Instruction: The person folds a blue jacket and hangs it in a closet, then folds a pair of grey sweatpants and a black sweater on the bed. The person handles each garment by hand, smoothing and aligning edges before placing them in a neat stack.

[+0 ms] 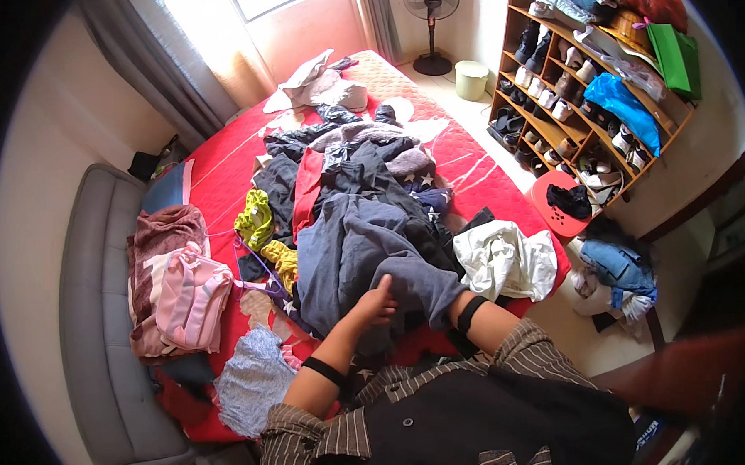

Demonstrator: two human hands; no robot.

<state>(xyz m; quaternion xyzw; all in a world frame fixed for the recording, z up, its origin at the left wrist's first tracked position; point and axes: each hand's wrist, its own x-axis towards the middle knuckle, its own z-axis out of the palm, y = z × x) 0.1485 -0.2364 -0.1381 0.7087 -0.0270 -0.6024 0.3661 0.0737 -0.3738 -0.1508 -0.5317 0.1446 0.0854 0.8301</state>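
A large blue-grey garment (340, 242) is spread over the clothes pile in front of me. My left hand (377, 304) is at its near edge, thumb raised and fingers stretched out, with no cloth visibly gripped. My right forearm (495, 325) goes into the garment up to a black band, and the cloth covers that hand completely. White clothing (507, 260) lies just beyond my right arm. Left of the garment are a mustard cloth (282, 263), a yellow-green cloth (256, 221) and a purple hanger (260, 261). A pale blue patterned garment (256, 379) rests near my left forearm.
The red bed (495, 173) has a grey padded headboard (102, 327) on the left. A pink backpack (194, 298) sits there on a brown blanket (169, 229). To the right stand a shoe rack (579, 99), a red stool (555, 216) and heaped denim clothes (615, 263).
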